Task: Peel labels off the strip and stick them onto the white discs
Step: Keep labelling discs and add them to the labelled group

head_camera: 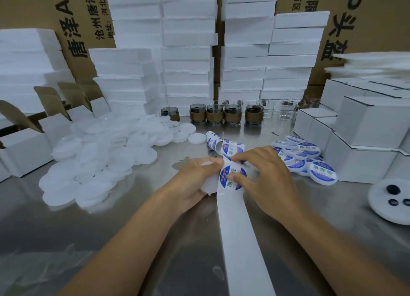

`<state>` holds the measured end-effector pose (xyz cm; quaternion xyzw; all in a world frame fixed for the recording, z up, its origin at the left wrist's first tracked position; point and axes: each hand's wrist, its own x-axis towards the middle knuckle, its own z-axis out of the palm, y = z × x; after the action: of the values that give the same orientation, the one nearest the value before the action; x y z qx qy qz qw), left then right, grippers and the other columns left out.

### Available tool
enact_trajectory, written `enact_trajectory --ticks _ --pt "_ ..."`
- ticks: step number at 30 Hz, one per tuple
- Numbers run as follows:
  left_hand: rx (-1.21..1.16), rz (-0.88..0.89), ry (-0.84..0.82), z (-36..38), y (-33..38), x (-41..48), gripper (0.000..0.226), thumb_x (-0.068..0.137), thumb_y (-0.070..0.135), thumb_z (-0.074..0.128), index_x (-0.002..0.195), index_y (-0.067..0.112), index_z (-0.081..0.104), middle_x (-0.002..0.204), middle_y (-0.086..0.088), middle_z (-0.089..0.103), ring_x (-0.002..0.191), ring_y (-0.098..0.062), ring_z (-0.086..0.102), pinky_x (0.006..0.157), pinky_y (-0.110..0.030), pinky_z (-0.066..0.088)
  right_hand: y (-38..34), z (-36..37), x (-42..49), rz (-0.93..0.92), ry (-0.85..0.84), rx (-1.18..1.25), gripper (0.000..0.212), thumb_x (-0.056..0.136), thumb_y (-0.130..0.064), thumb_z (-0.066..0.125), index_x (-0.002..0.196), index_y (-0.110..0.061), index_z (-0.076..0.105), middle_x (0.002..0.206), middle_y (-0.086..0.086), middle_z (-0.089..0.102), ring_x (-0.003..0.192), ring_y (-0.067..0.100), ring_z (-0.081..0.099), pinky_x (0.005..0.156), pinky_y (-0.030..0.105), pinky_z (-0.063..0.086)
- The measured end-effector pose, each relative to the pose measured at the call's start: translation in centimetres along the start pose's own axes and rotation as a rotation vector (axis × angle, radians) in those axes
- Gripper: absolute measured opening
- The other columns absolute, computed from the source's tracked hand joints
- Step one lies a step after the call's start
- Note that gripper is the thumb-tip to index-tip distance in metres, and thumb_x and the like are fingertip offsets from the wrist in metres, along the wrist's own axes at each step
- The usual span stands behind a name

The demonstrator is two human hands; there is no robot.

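Observation:
My left hand (pixel 195 180) grips a plain white disc (pixel 209 185) together with the edge of the label strip (pixel 239 235), whose bare backing runs toward me across the steel table. My right hand (pixel 261 175) pinches a round blue-and-white label (pixel 230 175) on the strip, just over the disc. The strip's unused end (pixel 224 145) curls behind my hands with more labels on it. A heap of plain white discs (pixel 102 160) lies to the left. Labelled discs (pixel 304 160) are piled to the right.
Open white cartons (pixel 33 149) stand at the left and closed white boxes (pixel 363 144) at the right. Behind are stacks of white foam blocks (pixel 186 51), brown cardboard, and a row of small glass jars (pixel 224 114). A white foam disc with dark spots (pixel 392 198) lies far right.

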<state>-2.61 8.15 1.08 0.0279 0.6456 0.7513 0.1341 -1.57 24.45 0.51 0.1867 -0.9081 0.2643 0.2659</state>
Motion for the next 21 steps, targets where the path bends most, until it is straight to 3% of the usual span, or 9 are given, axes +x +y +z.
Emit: enact_trajectory --ticks 4,9,13,17,21 --pt "-0.022 0.025 0.008 -0.09 -0.08 0.14 0.024 0.096 0.014 0.049 0.107 0.001 0.065 0.103 -0.018 0.070 0.089 -0.027 0.068 0.080 -0.036 0.056 -0.20 0.09 -0.16 0.009 0.057 0.005 0.032 0.076 -0.033 0.074 0.105 -0.021 0.069 0.103 -0.002 0.068 0.098 0.013 0.054 0.084 0.022 0.034" --pt "0.032 0.029 0.099 -0.04 -0.12 0.31 0.020 0.095 0.016 0.053 0.103 0.005 0.068 0.107 -0.021 0.068 0.105 -0.037 0.062 0.096 -0.050 0.046 -0.17 0.08 -0.26 0.017 0.039 -0.026 0.030 0.078 -0.035 0.071 0.107 -0.024 0.068 0.107 -0.003 0.068 0.101 0.012 0.055 0.087 0.021 0.031" --pt "0.051 0.059 0.093 0.00 -0.14 0.39 0.017 0.094 0.014 0.053 0.098 0.005 0.068 0.098 -0.018 0.071 0.088 -0.028 0.067 0.079 -0.037 0.057 -0.32 0.10 -0.28 0.005 0.075 -0.011 0.024 0.077 -0.028 0.074 0.099 -0.020 0.070 0.100 -0.001 0.069 0.096 0.015 0.057 0.085 0.023 0.034" --pt "0.114 0.096 0.131 0.08 -0.32 0.58 0.016 0.094 0.011 0.053 0.090 0.004 0.068 0.089 -0.018 0.070 0.080 -0.027 0.065 0.084 -0.040 0.055 -0.74 0.09 -0.23 -0.033 0.074 -0.027 0.013 0.077 -0.022 0.074 0.088 -0.018 0.069 0.095 -0.001 0.066 0.094 0.016 0.055 0.080 0.027 0.039" --pt "0.175 0.104 0.155 0.05 -0.24 0.44 0.018 0.094 0.011 0.054 0.084 0.008 0.068 0.069 -0.004 0.070 0.057 -0.011 0.064 0.053 -0.020 0.050 -0.86 0.10 -0.16 -0.046 0.037 0.006 0.006 0.079 -0.018 0.071 0.083 -0.019 0.067 0.096 -0.004 0.058 0.096 0.012 0.050 0.075 0.024 0.040"
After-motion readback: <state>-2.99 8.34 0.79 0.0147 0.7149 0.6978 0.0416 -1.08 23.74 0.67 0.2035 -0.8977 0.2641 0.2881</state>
